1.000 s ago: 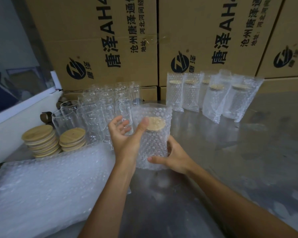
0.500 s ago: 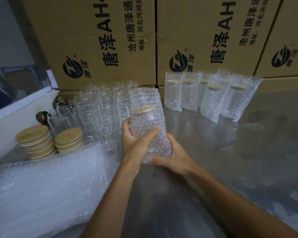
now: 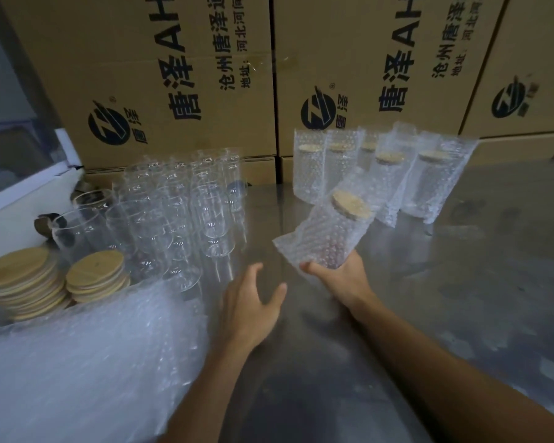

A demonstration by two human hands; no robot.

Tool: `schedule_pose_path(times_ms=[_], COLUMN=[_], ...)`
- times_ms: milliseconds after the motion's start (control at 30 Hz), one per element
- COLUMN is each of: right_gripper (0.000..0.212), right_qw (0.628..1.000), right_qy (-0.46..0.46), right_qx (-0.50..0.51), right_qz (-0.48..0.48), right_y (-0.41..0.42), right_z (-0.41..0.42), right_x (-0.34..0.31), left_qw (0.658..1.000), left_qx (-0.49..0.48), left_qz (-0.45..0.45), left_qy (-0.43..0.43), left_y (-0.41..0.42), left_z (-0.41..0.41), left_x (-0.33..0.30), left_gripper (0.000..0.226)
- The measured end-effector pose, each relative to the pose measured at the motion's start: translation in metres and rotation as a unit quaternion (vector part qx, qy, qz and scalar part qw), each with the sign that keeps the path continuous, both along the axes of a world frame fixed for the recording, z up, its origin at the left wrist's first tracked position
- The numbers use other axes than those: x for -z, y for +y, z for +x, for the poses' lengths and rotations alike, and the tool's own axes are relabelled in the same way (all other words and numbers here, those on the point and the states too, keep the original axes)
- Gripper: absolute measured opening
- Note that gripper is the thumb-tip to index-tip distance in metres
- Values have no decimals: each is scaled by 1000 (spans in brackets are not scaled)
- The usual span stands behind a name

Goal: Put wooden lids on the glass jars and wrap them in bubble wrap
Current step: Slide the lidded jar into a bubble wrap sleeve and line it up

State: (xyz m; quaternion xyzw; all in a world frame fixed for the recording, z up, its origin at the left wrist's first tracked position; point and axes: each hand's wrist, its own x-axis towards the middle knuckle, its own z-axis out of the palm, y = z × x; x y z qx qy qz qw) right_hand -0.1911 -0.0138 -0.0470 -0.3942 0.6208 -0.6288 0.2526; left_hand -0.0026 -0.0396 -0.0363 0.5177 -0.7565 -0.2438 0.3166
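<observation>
My right hand [image 3: 339,279] grips the bottom of a bubble-wrapped jar [image 3: 330,231], tilted to the right above the table, its wooden lid [image 3: 351,203] showing through the wrap. My left hand [image 3: 250,305] hovers with spread fingers over the table and holds nothing. Several bare glass jars [image 3: 179,212] stand at the left. Two stacks of wooden lids [image 3: 95,276] lie in front of them. A pile of bubble wrap [image 3: 77,372] fills the near left. Several wrapped jars [image 3: 384,180] stand at the back right.
Cardboard boxes [image 3: 205,75] with printed writing form a wall behind the metal table [image 3: 461,298]. A white box edge [image 3: 23,193] runs along the far left, with dark tape rolls [image 3: 44,222] beside it.
My left hand has let go of the wrapped jar and dropped back toward the table. My right hand alone has carried the jar rightward and tilted it toward the wrapped row.
</observation>
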Motion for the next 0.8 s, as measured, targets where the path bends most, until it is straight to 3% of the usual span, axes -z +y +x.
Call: schedule_pose_path(times_ms=[67, 133, 267, 400, 567, 800], right_gripper=[71, 73, 49, 46, 88, 86], right_qw=[999, 997, 989, 977, 966, 959], right_qy=[5, 22, 85, 146, 147, 131], right_qx=[35, 70, 117, 157, 192, 221], right_qz=[4, 11, 14, 16, 96, 120], right_y=[-12, -23, -44, -68, -102, -131], right_z=[-15, -28, -54, -81, -106, -127], right_x=[2, 2, -1, 2, 6, 4], left_qw=[987, 978, 971, 966, 967, 965], left_qx=[11, 17, 4, 0, 0, -7], left_qz=[-12, -35, -73, -95, -129, -149], left_qy=[-157, -204, -226, -242, -221, -216], left_y=[-3, -5, -8, -9, -5, -1], left_z=[1, -2, -6, -5, -8, -10], left_x=[14, 21, 27, 32, 25, 19], left_gripper=[54, 50, 50, 47, 42, 50])
